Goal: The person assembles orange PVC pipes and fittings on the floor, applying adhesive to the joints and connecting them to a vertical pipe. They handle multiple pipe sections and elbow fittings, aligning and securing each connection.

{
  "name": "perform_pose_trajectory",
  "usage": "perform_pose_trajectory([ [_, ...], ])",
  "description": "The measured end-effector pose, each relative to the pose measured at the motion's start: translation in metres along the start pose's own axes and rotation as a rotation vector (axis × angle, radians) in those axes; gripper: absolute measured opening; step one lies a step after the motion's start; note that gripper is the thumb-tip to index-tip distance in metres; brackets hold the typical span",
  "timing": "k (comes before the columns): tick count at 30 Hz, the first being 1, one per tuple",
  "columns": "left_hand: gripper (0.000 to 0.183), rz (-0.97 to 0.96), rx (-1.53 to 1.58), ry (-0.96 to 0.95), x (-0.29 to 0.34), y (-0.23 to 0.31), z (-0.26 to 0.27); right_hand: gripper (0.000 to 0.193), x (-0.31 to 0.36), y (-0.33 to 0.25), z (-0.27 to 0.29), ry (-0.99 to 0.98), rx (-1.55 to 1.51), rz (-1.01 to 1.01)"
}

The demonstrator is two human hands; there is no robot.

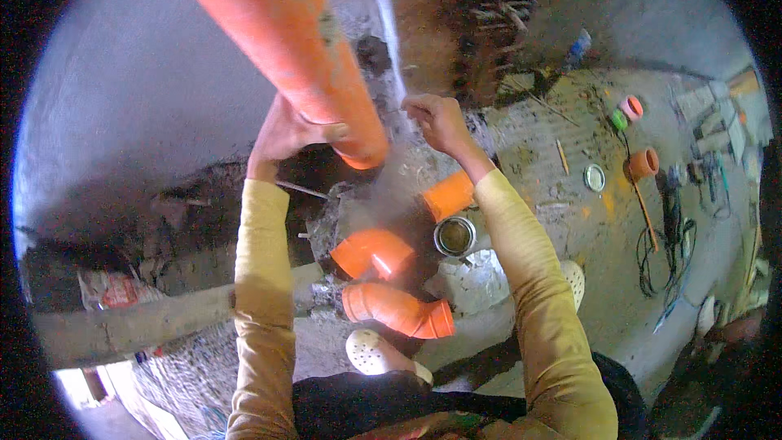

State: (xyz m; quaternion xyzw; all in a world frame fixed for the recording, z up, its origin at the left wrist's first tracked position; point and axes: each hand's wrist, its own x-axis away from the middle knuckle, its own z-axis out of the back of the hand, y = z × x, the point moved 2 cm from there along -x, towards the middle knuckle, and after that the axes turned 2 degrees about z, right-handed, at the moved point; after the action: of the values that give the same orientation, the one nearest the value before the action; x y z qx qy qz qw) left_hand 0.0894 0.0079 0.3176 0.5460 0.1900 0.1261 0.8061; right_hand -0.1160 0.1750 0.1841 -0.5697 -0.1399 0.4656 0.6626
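A long orange drain pipe [285,41] slants down from the upper left, its lower end hanging above the ground. My left hand [287,132] is wrapped round its side near that end, thumb across the front. To the right of the pipe, my right hand [438,121] is closed with bent fingers beside a pale vertical strip [389,24]. What its fingertips hold, if anything, I cannot make out. Below lie an orange elbow fitting [373,253], a second curved orange fitting [395,310] and a short orange pipe piece [448,195]. Haze blurs the ground under the pipe end.
An open round tin [454,236] stands by a crumpled clear plastic bag [472,281]. A concrete beam [179,318] crosses the lower left. To the right lie a round lid [595,178], orange pipe ends [643,164] and dark cables [672,253]. My pale clogs [371,352] are below.
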Motion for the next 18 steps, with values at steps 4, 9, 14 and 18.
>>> perform_pose_trajectory([
  [4, 0.106, 0.038, -0.024, 0.031, -0.007, 0.002, -0.002, 0.025, 0.053, -0.008, 0.031, 0.189, 0.301, 0.302],
  [9, 0.104, 0.094, 0.061, 0.048, -0.013, -0.007, -0.008, 0.032, 0.106, -0.006, 0.019, 0.267, 0.238, 0.271],
  [14, 0.1, 0.057, 0.05, 0.069, -0.016, -0.01, -0.008, 0.041, 0.123, -0.035, -0.007, 0.219, 0.19, 0.329],
  [18, 0.099, 0.042, -0.002, 0.041, -0.02, -0.009, -0.011, 0.047, 0.116, -0.03, -0.037, 0.077, 0.222, 0.257],
])
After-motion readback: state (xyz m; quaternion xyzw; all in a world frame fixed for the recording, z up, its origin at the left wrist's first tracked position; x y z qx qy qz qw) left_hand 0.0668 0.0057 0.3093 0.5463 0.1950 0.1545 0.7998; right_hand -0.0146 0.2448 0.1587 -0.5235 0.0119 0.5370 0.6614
